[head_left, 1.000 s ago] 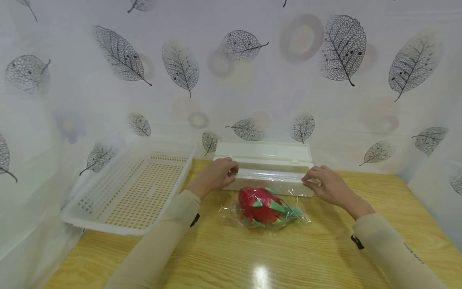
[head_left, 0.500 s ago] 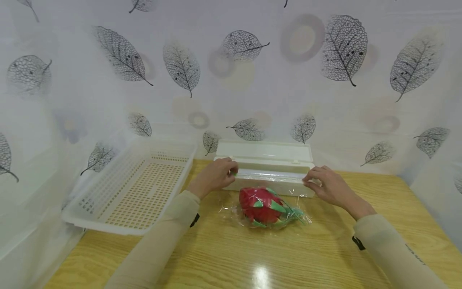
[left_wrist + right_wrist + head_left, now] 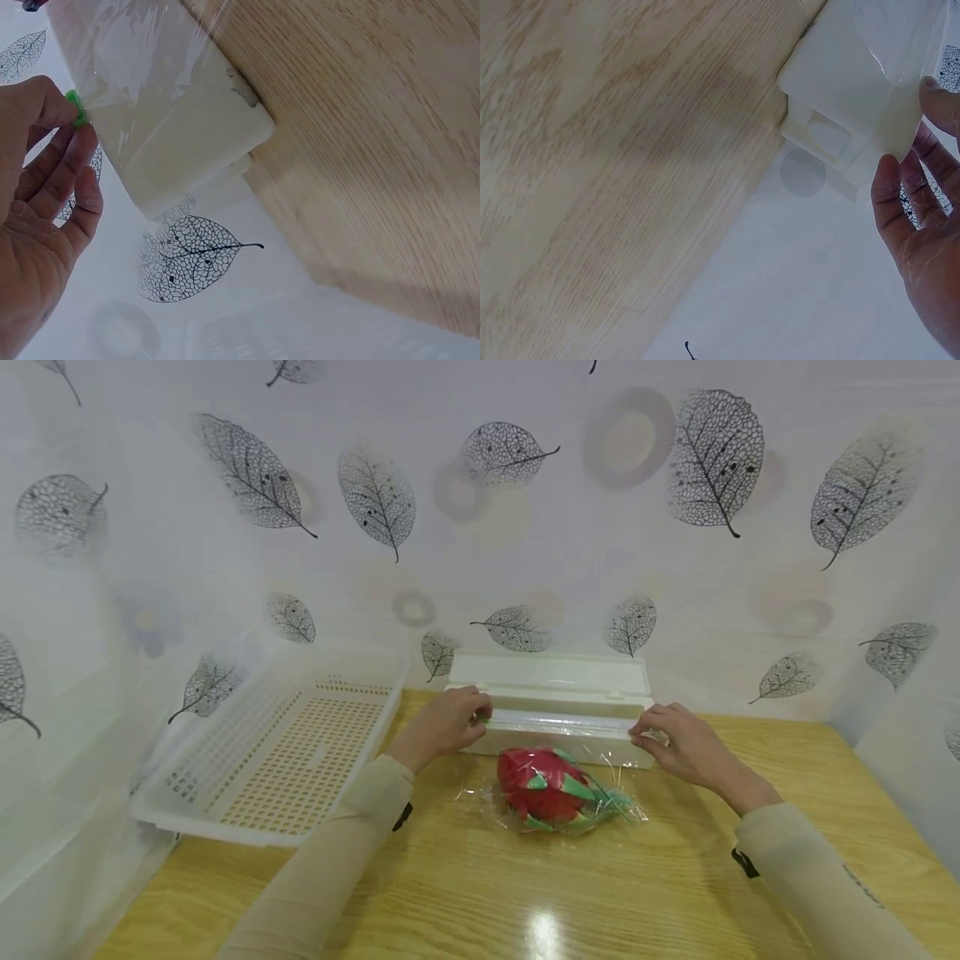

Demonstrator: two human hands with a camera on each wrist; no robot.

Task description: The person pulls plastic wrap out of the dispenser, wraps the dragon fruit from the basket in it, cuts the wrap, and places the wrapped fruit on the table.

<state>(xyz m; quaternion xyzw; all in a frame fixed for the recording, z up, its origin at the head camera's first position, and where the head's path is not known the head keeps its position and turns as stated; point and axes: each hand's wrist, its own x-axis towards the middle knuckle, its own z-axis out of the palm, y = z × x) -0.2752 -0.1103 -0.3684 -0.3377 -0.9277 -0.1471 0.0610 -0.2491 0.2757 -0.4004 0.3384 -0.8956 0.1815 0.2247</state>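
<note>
A long white cling film dispenser [image 3: 555, 745] stands on the table with its lid [image 3: 551, 673] tipped back. Clear film [image 3: 161, 56] runs down over its front. My left hand [image 3: 453, 720] pinches a small green slide cutter [image 3: 76, 107] at the dispenser's left end, on the front edge. At the other end, my right hand [image 3: 678, 743] holds the corner of the dispenser, the thumb [image 3: 939, 103] at the film's edge. Directly in front lies a red dragon fruit [image 3: 543, 785] with green scales, loosely surrounded by clear film.
A white perforated plastic basket [image 3: 352, 777] stands on the left, close to my left forearm. A leaf-printed curtain [image 3: 480, 552] hangs right behind the dispenser and along both sides. The wooden table [image 3: 480, 893] extends toward me.
</note>
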